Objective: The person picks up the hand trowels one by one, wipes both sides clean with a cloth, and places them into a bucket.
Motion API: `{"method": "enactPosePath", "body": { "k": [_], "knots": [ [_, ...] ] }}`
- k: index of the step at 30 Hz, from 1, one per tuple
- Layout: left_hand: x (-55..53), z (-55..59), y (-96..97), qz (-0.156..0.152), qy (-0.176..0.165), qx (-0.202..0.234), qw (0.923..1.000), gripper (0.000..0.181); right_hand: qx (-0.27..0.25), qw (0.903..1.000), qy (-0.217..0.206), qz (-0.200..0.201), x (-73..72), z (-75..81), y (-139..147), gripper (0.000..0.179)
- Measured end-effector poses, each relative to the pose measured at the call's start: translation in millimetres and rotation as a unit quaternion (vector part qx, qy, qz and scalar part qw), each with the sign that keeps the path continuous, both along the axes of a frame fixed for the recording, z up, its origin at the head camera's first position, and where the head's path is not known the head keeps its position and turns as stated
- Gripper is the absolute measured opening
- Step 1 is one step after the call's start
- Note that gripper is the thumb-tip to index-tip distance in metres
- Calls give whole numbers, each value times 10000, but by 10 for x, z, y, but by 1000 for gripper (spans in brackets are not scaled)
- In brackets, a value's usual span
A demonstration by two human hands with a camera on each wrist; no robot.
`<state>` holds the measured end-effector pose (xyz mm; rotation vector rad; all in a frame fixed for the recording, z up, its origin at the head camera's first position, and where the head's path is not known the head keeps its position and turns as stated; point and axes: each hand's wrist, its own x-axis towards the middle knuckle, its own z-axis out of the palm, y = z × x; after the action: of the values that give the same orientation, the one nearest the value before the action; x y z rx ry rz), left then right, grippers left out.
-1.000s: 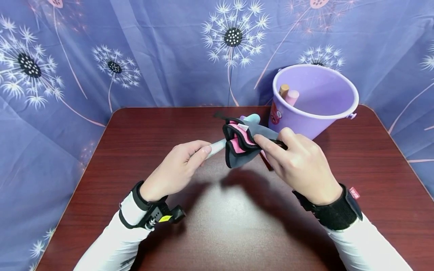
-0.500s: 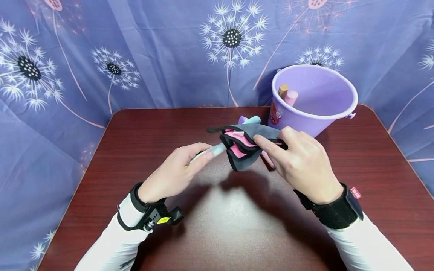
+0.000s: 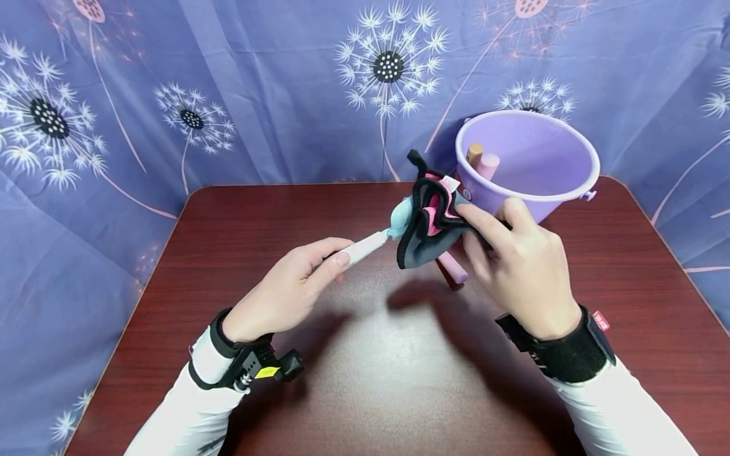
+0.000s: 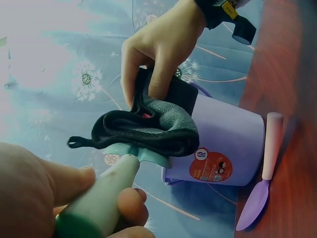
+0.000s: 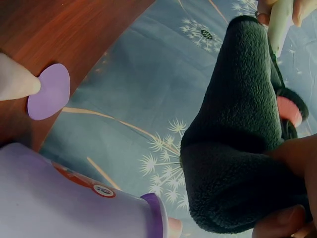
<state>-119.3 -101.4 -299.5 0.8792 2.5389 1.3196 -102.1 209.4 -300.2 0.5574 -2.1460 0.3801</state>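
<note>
My left hand [image 3: 288,288] grips the pale handle of a toy shovel [image 3: 365,248], whose light-blue head points up and to the right. My right hand [image 3: 521,269] pinches a grey fuzzy cloth [image 3: 419,250] with black edging and a pink underside. Bunched in folds, the cloth overlaps the far part of the blue head in the head view. In the left wrist view, its black edge lies right against the shovel head [image 4: 156,157]. A small black loop hangs from one corner of the cloth.
A purple bucket [image 3: 530,204] stands at the table's back right, with a tan handle end [image 3: 474,154] and a pink one [image 3: 488,166] showing inside. Beside it on the table lies a purple toy shovel [image 4: 254,203] with a pink handle. A flowered curtain hangs behind.
The cloth has moved right and up, and its loop corner now points upward. More of the blue shovel head's base shows. My left hand has shifted slightly left.
</note>
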Motion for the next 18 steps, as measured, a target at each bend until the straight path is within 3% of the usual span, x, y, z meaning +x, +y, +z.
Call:
{"method": "enactPosePath", "body": {
  "k": [6, 11, 18],
  "knots": [
    [-1, 28, -12, 84, 45, -50, 9999, 25, -336, 9986, -342, -239, -5, -14, 40, 29],
    [-5, 34, -14, 143, 19, -34, 9999, 24, -547, 9972, -374, -359, 4, -4, 28, 27],
    [-5, 42, -12, 104, -139, 110, 9998, 25, -392, 9981, -344, -338, 0, -19, 30, 27]
  ]
}}
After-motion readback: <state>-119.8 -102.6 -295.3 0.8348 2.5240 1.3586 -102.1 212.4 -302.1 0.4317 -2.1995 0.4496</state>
